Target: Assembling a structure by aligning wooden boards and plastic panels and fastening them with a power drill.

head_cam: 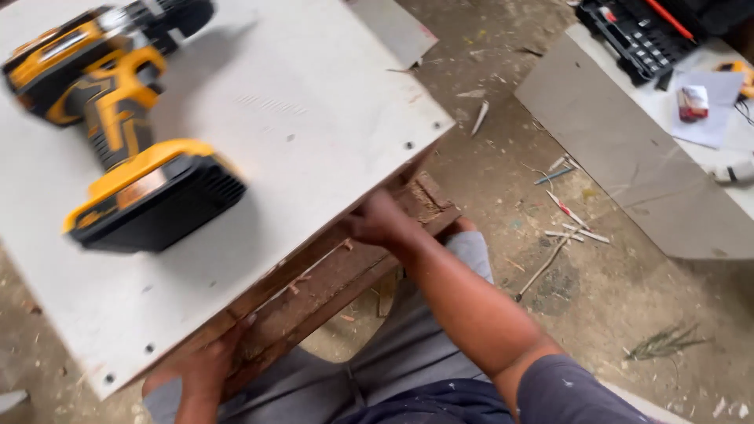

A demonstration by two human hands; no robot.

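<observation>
Both hands [385, 224] grip worn brown frame [330, 283] under white panel [314, 102].

small red-and-white packet [693, 102] on white paper sheet [711, 118], upper right.

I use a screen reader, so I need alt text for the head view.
Both hands, left hand and right hand, grip the wooden frame under a white board. A yellow-and-black cordless drill lies on the board, above a littered dirt floor.
</observation>
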